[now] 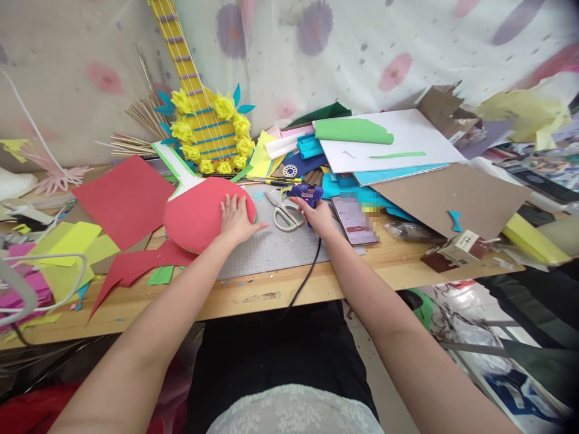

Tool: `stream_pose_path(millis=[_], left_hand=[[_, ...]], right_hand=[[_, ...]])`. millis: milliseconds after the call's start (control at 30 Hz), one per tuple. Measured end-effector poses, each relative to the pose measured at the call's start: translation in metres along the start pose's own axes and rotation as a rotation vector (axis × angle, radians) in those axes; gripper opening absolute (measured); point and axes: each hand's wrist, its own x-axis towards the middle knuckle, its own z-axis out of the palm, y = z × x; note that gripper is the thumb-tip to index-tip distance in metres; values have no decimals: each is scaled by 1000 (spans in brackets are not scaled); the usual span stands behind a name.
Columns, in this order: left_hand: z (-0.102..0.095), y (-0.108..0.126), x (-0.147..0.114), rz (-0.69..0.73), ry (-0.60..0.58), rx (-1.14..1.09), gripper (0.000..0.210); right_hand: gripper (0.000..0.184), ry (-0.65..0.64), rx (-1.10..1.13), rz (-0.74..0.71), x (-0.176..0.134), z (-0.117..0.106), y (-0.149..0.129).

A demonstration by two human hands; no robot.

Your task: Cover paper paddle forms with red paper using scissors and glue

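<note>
My left hand (236, 218) lies with fingers spread on a rounded red paper-covered shape (194, 220), its thumb stretched out to the right. A white neck with green edging (178, 169) extends from this shape toward the back left. On the right, my right hand (316, 216) is closed around a blue glue gun (307, 191), whose nozzle points left; a black cord (307, 274) hangs from it over the table edge. Scissors with pale handles (286, 217) lie between my two hands on a grey cutting mat (266, 256). The grip itself is partly hidden by my right hand.
A yellow model guitar (205, 129) with paper flowers leans at the back. Red paper (124, 199) and yellow sheets (75, 247) lie left. A phone (353, 220), a white board (384, 135), brown cardboard (447, 193) and a small box (455, 250) lie right.
</note>
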Motion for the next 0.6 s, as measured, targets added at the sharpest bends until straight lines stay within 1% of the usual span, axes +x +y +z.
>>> stream_pose_path(millis=[33, 67, 167, 233, 300, 400, 533, 567, 600], left_hand=[[-1, -1, 0, 3, -3, -19, 94], [-2, -2, 1, 5, 0, -44, 90], [-3, -5, 4, -16, 43, -111, 60], [-2, -5, 5, -39, 85, -103, 51], [0, -4, 6, -49, 105, -58, 53], [4, -2, 5, -37, 90, -8, 63], [4, -4, 2, -29, 78, -51, 81], [3, -6, 2, -25, 91, -87, 79], [2, -7, 2, -20, 112, -140, 73]], right_hand=[[49, 4, 6, 15, 0, 0, -1], [48, 5, 6, 24, 0, 0, -1], [46, 10, 3, 46, -1, 0, -3], [45, 9, 5, 66, -1, 0, -4], [44, 6, 11, 81, -1, 0, -4], [44, -2, 25, 76, -1, 0, -4], [43, 2, 17, 46, -1, 0, -4], [42, 3, 9, 45, -1, 0, -4], [42, 3, 2, 46, -1, 0, -4]])
